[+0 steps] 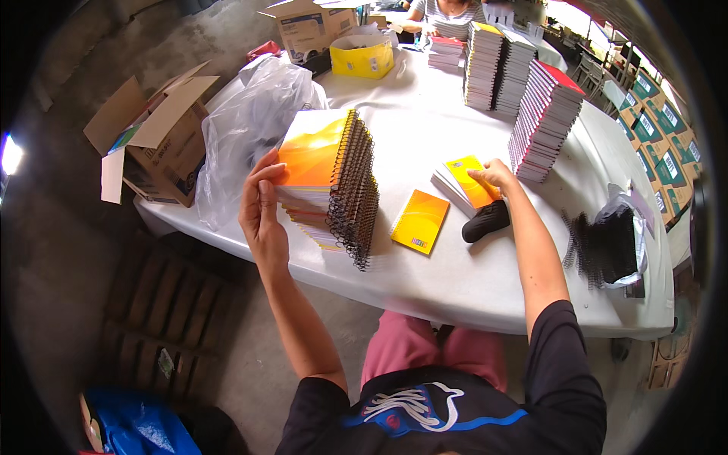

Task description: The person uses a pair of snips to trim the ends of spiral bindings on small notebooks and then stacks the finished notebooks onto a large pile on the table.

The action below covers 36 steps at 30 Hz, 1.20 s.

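Note:
A tall stack of spiral notebooks with black wire coils and an orange-yellow cover on top stands before me, left of centre. My left hand grips its left edge near the top, fingers bent against the covers. To the right, my right hand closes on the far right corner of a small pile of yellow-orange booklets; some fingers are hidden. Touching that pile's near side is a dark, rounded object whose kind I cannot make out. One yellow notebook lies flat between the two piles.
Tall notebook stacks stand at the far right, others behind them. Loose black coils fill a bag near the right edge. Clear plastic and an open carton are left. Across the white table sits another person.

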Tool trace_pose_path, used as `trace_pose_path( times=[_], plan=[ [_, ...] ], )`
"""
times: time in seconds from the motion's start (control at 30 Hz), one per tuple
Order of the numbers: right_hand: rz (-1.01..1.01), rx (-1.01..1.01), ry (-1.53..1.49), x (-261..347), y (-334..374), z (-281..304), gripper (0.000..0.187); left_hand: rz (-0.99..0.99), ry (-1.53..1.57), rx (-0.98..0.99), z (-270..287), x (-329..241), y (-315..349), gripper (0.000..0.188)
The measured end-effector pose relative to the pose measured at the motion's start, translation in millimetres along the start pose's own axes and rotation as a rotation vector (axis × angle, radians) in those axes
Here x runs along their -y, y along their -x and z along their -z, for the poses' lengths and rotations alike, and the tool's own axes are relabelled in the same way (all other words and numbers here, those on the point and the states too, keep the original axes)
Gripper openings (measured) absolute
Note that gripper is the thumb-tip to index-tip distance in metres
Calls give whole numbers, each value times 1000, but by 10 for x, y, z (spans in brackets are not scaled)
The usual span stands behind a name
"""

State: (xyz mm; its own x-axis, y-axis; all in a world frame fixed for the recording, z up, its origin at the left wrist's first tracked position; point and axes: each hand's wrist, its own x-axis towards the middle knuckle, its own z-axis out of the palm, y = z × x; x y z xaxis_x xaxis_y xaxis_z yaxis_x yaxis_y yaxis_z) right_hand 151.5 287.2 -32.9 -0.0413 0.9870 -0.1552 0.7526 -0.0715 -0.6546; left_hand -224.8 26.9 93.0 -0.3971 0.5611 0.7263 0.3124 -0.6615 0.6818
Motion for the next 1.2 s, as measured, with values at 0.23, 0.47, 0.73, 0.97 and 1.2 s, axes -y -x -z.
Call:
trace_pose_path(
  times=[0.23,0.47,0.73,0.97,1.2],
  plan=[
    [193,-365,130,324,166,-12,51,26,-25,-1,6,7,-11,28],
    [255,-126,-364,456,216,269,33,-182,-410,-303,-88,-290,101,26],
    [311,409,-1095,404,666,624,40,-24,-6,166,-1129,-738,802,51],
    [425,507,-1308,579,1668,453,36,746,592,432,-1649,-263,921,53],
    [364,436,-1366,283,1880,445,40,733,485,391,-1801,-182,1002,28]
  ],
)
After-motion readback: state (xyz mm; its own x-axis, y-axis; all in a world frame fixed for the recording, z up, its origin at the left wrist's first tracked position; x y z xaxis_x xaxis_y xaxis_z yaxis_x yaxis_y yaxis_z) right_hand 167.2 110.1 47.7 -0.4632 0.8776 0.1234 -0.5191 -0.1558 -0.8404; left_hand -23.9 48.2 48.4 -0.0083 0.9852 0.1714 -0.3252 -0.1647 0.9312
